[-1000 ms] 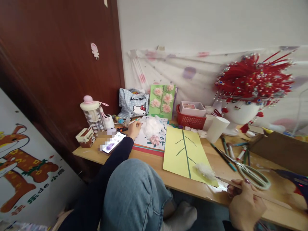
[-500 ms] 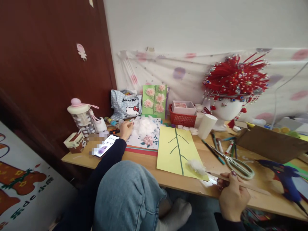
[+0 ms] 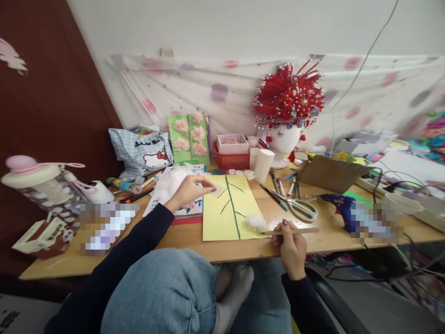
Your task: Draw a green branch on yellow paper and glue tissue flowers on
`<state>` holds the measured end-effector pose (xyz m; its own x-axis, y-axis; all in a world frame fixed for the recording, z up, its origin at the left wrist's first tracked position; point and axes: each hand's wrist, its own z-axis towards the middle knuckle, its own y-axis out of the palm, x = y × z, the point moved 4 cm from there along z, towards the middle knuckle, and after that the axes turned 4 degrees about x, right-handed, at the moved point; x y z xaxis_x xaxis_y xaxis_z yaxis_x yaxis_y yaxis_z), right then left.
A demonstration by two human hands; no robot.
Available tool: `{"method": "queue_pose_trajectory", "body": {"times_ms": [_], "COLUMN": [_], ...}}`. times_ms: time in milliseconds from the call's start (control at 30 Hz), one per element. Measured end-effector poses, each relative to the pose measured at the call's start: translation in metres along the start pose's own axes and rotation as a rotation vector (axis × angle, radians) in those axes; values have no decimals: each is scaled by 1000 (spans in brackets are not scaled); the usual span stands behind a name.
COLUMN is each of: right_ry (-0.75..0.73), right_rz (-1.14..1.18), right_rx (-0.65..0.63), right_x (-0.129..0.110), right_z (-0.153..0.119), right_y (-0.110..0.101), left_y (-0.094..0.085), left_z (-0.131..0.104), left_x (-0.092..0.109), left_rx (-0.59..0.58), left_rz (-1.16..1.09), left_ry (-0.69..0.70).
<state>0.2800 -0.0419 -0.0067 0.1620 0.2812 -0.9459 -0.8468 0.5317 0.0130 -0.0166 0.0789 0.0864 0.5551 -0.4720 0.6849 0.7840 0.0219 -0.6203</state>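
Note:
My left hand [image 3: 191, 190] pinches a small wisp of cotton [image 3: 217, 190] above the upper left part of the yellow sheet [image 3: 215, 222]. That sheet bears a green painted stem with several branches. My right hand [image 3: 293, 246] grips a thin wooden stick [image 3: 306, 230] near the table's front edge, its tip beside a white cotton tuft [image 3: 256, 222] on the sheet's lower right. A larger pile of cotton [image 3: 168, 183] lies on a flowered paper behind my left hand.
Scissors [image 3: 301, 209] and several pens lie right of the sheet, with a blue glue gun [image 3: 342, 208] beyond. A white paper roll [image 3: 263, 165], a red basket [image 3: 232, 161] and a mannequin head with red headdress [image 3: 285, 139] stand behind. A bottle [image 3: 41, 185] is at left.
My left hand has moved from the cotton pile rightward to above the yellow sheet, carrying a wisp. The view has turned right. My right hand still grips the stick by the tuft.

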Motion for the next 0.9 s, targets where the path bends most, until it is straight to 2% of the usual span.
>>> {"method": "queue_pose_trajectory", "body": {"times_ms": [100,200,300,400,533,700,800,900], "right_ry": [-35,-72,-92,-83,-29,-28,-75,-178], "right_rz": [-126,-212,-235,-214,-118,82,103,-35], "right_rx": [-19,19,49,85,128,153,68,-32], "right_x": [3,3,3,4,7,5,2,-2], "right_z": [0,1,1,1,1,-6,-9,-12], "right_y": [0,-1,-1,-1,-2,-3,-1,5], "left_y": [41,70,81,79,82,114,135,145], "left_z": [-3,-9,-10,-6,-2,-16,-25,-29], "left_x": [28,42,48,51,53,47,42,40], "left_rx": [-250,-439,-570,-658,-699,-661,-587,-502], "left_rz": [-98,-159,-171,-153,-113,-59,-20,-10], "left_ry": [58,90,114,145,192,255,280,300]}}
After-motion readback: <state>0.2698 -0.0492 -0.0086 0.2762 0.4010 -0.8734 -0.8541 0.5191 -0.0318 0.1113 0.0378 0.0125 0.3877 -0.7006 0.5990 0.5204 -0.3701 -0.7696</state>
